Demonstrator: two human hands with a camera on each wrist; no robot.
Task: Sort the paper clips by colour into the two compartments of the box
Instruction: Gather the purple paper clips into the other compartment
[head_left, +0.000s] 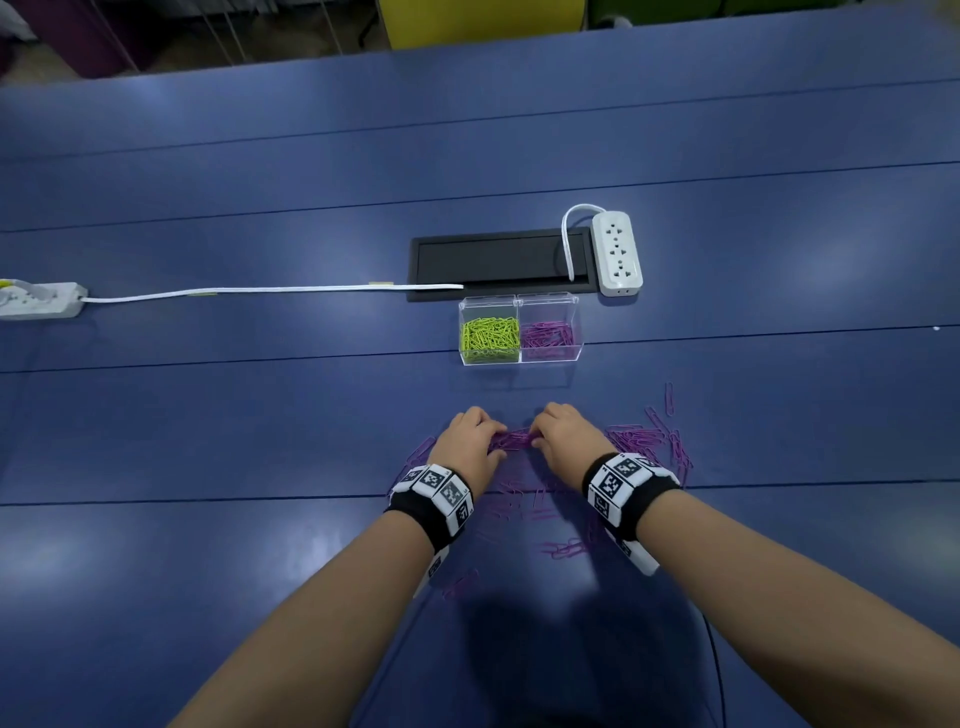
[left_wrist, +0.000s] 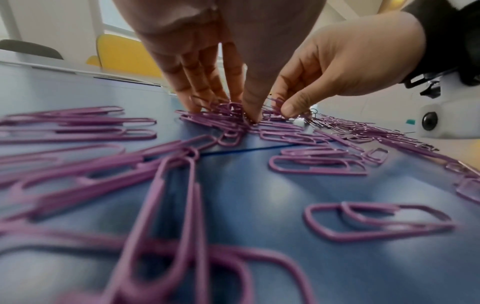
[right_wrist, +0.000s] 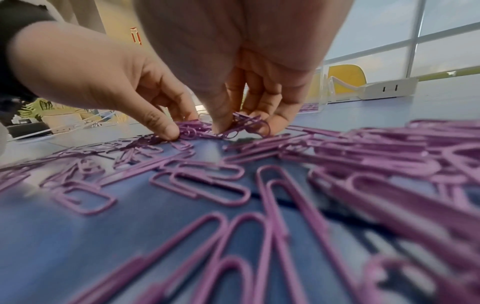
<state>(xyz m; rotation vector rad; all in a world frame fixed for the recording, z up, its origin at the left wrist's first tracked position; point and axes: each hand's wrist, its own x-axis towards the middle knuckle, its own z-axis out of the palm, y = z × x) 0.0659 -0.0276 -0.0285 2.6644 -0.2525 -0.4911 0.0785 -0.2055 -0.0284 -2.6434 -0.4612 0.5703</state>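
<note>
A clear two-compartment box (head_left: 521, 306) stands on the blue table, with green paper clips (head_left: 490, 340) in its left half and purple paper clips (head_left: 548, 336) in its right half. Nearer to me, many purple clips (head_left: 652, 441) lie scattered. My left hand (head_left: 491, 440) and right hand (head_left: 540, 437) meet over a small bunch of purple clips (head_left: 511, 439). Thumbs and curled fingers of both pinch it from either side. The left wrist view shows my left hand (left_wrist: 223, 111) on the bunch (left_wrist: 231, 118). In the right wrist view my right hand (right_wrist: 246, 125) grips it (right_wrist: 197, 128).
Behind the box lies a black cable hatch (head_left: 501, 262), with a white power strip (head_left: 618, 252) at its right end. A white cable (head_left: 270, 293) runs left to a second power strip (head_left: 39, 300). More loose purple clips (head_left: 563, 548) lie between my wrists.
</note>
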